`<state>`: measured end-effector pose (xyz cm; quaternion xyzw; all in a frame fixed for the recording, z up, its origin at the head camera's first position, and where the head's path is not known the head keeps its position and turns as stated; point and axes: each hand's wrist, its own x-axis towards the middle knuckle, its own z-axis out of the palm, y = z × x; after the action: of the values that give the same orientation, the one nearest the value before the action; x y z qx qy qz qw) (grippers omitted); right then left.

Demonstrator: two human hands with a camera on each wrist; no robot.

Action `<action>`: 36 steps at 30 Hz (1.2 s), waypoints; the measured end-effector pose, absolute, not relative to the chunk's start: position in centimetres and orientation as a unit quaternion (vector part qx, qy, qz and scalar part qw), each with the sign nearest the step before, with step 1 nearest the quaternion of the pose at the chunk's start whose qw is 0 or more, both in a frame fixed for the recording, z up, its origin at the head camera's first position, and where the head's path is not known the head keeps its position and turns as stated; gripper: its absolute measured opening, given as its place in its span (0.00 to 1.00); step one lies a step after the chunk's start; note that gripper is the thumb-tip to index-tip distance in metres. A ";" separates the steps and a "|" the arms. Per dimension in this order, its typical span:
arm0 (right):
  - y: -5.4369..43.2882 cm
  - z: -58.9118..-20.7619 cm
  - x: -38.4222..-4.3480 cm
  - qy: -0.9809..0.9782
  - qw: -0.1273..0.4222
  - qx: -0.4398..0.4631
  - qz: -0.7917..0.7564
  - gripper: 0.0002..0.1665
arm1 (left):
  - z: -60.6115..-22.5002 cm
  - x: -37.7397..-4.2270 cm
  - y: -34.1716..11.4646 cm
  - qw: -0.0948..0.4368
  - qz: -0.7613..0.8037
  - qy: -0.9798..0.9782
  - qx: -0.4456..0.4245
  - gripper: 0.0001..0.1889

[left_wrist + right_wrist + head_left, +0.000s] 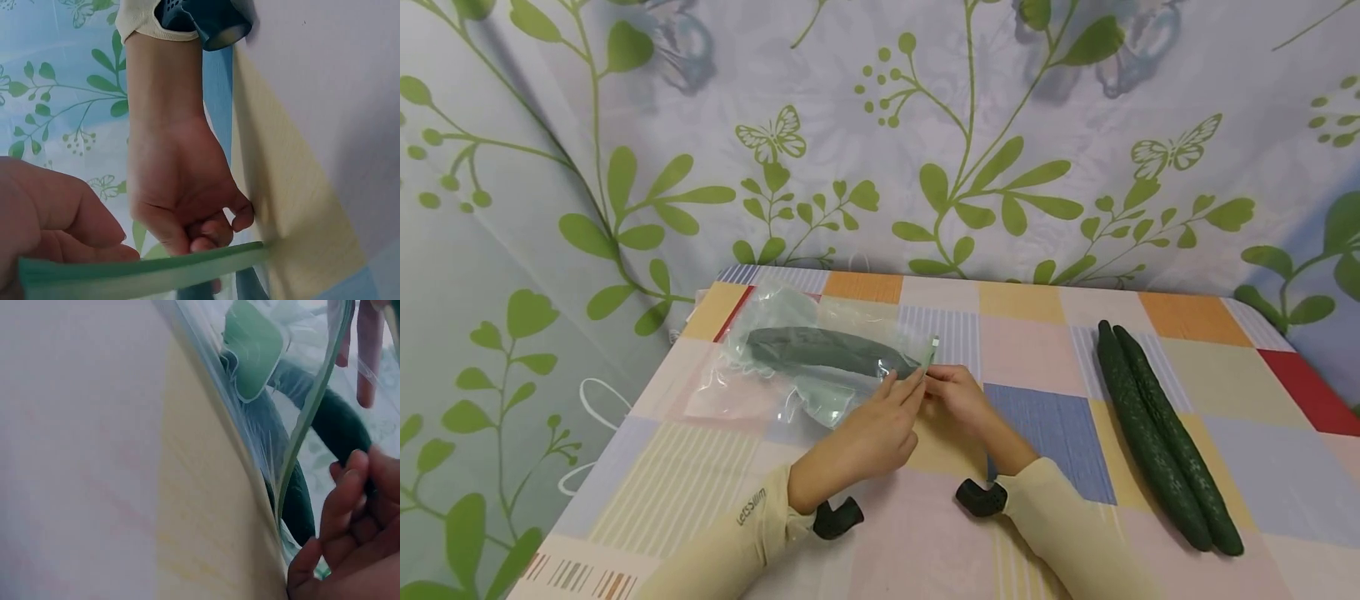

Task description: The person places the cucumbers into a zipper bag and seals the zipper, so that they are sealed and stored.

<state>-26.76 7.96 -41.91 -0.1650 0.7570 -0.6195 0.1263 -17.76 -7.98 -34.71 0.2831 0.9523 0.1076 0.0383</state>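
Observation:
A clear zip bag point(715, 396) with a green strip point(932, 352) along its mouth lies on the table, a dark green cucumber point(820, 350) inside. Two dark cucumber lengths show through the plastic in the right wrist view. My left hand point(876, 429) pinches the bag's mouth at the green strip, fingers pointing away from me. On the other side of the mouth, my right hand point(962, 400) grips the bag's edge with curled fingers, close to the cucumber's end point(344, 428). Its fingertips are partly hidden behind the strip in the left wrist view.
Two long cucumbers point(1157, 442) lie side by side on the right of the table. A checkered patchwork cloth point(1045, 442) covers the tabletop. Behind stands a leaf-printed curtain point(850, 167). A white cord point(598, 400) hangs past the table's left edge.

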 end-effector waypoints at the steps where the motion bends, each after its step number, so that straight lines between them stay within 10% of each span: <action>1: 7.9 -42.0 -26.8 0.768 0.120 -0.172 -0.605 0.16 | -34.7 -17.8 -8.0 0.038 0.106 0.953 0.282 0.30; 36: 6.8 -42.1 -26.7 0.910 -0.003 -0.269 -0.316 0.10 | -36.9 -17.0 -10.5 0.087 0.155 0.942 0.283 0.30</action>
<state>-26.71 6.79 -42.05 -0.2690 0.9099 -0.3158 -0.0025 -17.01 -10.51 -36.87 0.2833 0.9424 0.1549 0.0874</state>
